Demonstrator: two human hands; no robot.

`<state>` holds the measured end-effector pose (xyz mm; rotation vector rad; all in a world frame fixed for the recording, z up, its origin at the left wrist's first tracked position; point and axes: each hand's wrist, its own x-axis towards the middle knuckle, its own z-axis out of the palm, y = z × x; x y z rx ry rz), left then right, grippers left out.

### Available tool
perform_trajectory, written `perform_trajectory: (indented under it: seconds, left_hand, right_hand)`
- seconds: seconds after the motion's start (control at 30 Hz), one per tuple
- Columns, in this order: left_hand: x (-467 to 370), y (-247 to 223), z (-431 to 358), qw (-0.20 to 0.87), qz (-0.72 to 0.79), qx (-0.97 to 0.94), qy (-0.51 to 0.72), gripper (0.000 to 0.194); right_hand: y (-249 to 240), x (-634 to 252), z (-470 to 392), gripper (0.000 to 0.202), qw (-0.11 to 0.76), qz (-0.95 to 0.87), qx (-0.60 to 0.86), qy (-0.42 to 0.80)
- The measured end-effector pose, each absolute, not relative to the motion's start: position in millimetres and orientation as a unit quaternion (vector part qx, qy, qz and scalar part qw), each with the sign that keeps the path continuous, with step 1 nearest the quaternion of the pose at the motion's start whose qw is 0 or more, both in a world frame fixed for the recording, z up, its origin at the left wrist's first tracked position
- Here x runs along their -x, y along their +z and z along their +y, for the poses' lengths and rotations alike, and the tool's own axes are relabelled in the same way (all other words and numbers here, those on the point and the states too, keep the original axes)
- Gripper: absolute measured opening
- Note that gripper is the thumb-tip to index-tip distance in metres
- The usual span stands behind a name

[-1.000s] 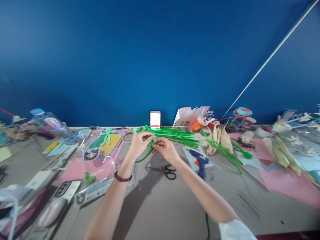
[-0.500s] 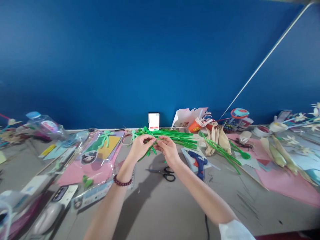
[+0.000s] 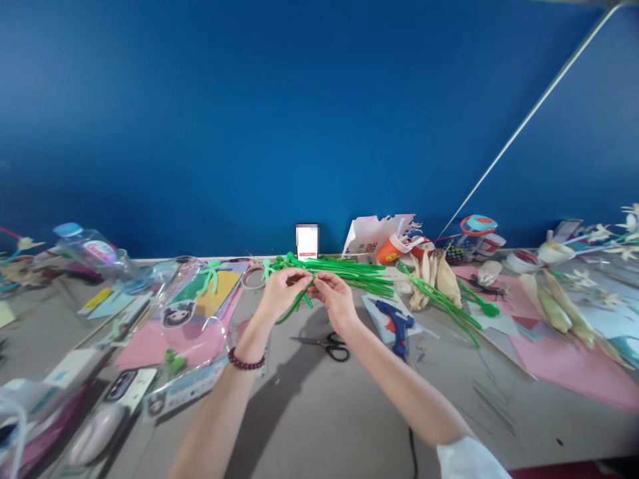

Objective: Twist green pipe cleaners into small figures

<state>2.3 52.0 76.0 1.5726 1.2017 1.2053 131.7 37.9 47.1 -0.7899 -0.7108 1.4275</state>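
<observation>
Both hands meet above the middle of the table. My left hand [image 3: 283, 291] pinches a green pipe cleaner [image 3: 288, 313] that curves down below its fingers. Fingertips of my right hand [image 3: 335, 299] close on the same pipe cleaner from the other side; the exact spot they grip is too small to make out. Behind the hands lies a bundle of green pipe cleaners [image 3: 364, 269]. Below them, black-handled scissors [image 3: 329, 346] rest on the table. A blue glue gun [image 3: 399, 326] lies on a pale sheet to the right of my right hand.
A lit phone [image 3: 307, 242] leans on the blue wall. Pink paper [image 3: 150, 346], a white phone [image 3: 132, 386] and a mouse [image 3: 97, 436] lie left. Orange paper cups [image 3: 389, 251], dried husks [image 3: 449, 286] and green stems [image 3: 444, 301] are right. A plastic bottle [image 3: 94, 249] lies far left.
Both hands stay in nearly the same place, with small finger shifts on the pipe cleaner. The curved end of the pipe cleaner shows a little more below my left hand.
</observation>
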Motion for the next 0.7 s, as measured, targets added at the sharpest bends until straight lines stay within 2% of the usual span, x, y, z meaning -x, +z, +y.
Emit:
perform_trajectory:
  seconds: [0.7]
  left_hand:
    - [-4.1,76.4,51.5,0.343,0.486,-0.671,0.442,0.017]
  right_hand:
    - [40.8,-132.4,38.7,0.021,0.661,-0.347,0.351,0.566]
